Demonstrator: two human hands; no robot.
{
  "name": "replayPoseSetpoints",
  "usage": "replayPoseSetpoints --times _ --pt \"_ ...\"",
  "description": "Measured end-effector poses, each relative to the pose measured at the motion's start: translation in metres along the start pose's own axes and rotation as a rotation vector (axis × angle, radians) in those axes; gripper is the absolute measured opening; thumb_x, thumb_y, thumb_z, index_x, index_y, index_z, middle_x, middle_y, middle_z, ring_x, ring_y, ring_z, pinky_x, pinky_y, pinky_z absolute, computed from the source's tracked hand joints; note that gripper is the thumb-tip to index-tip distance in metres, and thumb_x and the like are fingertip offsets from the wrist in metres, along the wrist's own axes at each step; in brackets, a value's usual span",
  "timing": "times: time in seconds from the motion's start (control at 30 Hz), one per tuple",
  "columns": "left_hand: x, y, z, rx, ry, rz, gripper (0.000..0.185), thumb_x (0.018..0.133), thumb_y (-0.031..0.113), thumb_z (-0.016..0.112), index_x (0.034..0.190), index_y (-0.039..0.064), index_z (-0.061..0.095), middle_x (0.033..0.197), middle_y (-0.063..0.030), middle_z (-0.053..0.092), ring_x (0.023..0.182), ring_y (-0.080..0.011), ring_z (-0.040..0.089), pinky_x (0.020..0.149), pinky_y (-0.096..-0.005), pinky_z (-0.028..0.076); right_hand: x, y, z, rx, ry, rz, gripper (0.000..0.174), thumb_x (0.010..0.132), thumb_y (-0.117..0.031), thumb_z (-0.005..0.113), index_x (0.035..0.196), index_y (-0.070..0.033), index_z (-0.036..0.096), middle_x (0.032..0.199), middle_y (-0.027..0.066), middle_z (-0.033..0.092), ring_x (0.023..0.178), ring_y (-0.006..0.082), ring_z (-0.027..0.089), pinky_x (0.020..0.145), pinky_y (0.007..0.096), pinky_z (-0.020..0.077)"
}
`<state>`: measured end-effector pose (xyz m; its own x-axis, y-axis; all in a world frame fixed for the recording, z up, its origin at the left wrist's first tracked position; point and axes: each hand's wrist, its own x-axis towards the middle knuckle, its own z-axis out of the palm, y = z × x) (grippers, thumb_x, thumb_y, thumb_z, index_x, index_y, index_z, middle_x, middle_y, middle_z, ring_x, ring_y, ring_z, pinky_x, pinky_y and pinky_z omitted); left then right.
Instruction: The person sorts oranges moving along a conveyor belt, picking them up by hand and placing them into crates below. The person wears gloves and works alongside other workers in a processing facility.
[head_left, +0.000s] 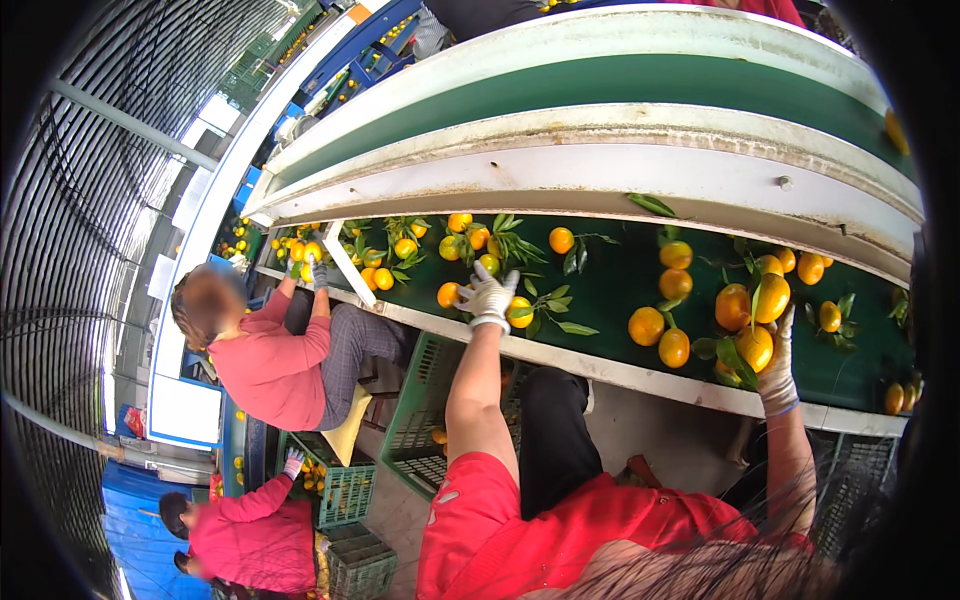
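My left hand (489, 294), in a white glove, is over the green conveyor belt (592, 300) with its fingers spread, between oranges; an orange with leaves (520, 312) lies beside its wrist. At the right, my right hand (778, 367), gloved too, is against a cluster of oranges with green leaves. One orange (754, 348) touches its fingers, and another orange (772, 298) sits just above. Whether the fingers are closed round the fruit cannot be told. More oranges with leaves lie on the belt between my hands, among them a single orange (646, 326).
A white metal rim (637, 381) edges the belt on my side. Beyond stands a second, raised belt (600, 82). A green plastic crate (420, 405) is below the rim. To the left a seated co-worker (274, 352) holds oranges; another person (255, 536) reaches into a crate.
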<state>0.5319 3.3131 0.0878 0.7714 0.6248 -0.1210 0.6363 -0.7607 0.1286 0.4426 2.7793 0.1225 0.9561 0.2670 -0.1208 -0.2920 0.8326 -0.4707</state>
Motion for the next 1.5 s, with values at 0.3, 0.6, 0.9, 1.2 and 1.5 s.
replayPoseSetpoints --times 0.3,0.6,0.9,1.2,1.5 --pt "-0.124 0.090 -0.034 -0.659 -0.085 0.924 0.033 0.090 0.030 0.074 0.113 0.008 0.072 0.107 -0.0142 0.074 0.097 -0.0346 0.071 0.090 -0.0388 0.055 0.005 0.004 -0.001 -0.068 -0.141 0.018 0.079 0.098 -0.071 0.044 0.152 -0.014 0.040 0.146 0.0104 0.050 0.134 0.0311 0.048 0.117 0.0471 0.0365" --pt "0.090 0.075 0.042 -0.143 0.322 0.692 0.078 0.078 0.010 0.081 0.147 0.014 0.046 0.145 -0.0151 0.054 0.129 -0.0410 0.054 0.109 -0.0468 0.044 0.006 -0.005 -0.001 -0.020 0.020 0.108 0.083 0.091 -0.076 0.051 0.149 -0.017 0.046 0.140 0.0098 0.056 0.125 0.0312 0.056 0.100 0.0516 0.0503" --pt "0.015 0.066 0.006 -1.794 -0.893 0.466 0.065 0.098 0.017 0.067 0.156 0.018 0.038 0.142 -0.0144 0.053 0.116 -0.0356 0.064 0.096 -0.0483 0.059 0.011 0.001 -0.004 -0.007 -0.010 0.055 0.081 0.093 -0.072 0.052 0.149 -0.014 0.046 0.142 0.0088 0.055 0.128 0.0288 0.055 0.108 0.0462 0.0452" --pt "0.015 0.038 -0.037 -1.951 -0.580 0.098 0.057 0.091 0.056 0.070 0.124 0.010 0.057 0.111 -0.0114 0.068 0.097 -0.0285 0.069 0.080 -0.0504 0.060 0.003 -0.014 0.002 0.075 -0.045 0.100 0.080 0.091 -0.069 0.058 0.147 -0.013 0.047 0.142 0.0089 0.056 0.130 0.0290 0.055 0.111 0.0494 0.0442" --pt "0.057 0.208 0.001 -0.091 0.053 0.701 0.060 0.084 0.033 0.081 0.135 0.007 0.061 0.131 -0.0122 0.064 0.120 -0.0263 0.059 0.105 -0.0361 0.044 0.010 -0.005 0.007 0.001 -0.067 0.059 0.081 0.093 -0.070 0.053 0.151 -0.015 0.044 0.146 0.0096 0.053 0.131 0.0298 0.054 0.109 0.0480 0.0464"
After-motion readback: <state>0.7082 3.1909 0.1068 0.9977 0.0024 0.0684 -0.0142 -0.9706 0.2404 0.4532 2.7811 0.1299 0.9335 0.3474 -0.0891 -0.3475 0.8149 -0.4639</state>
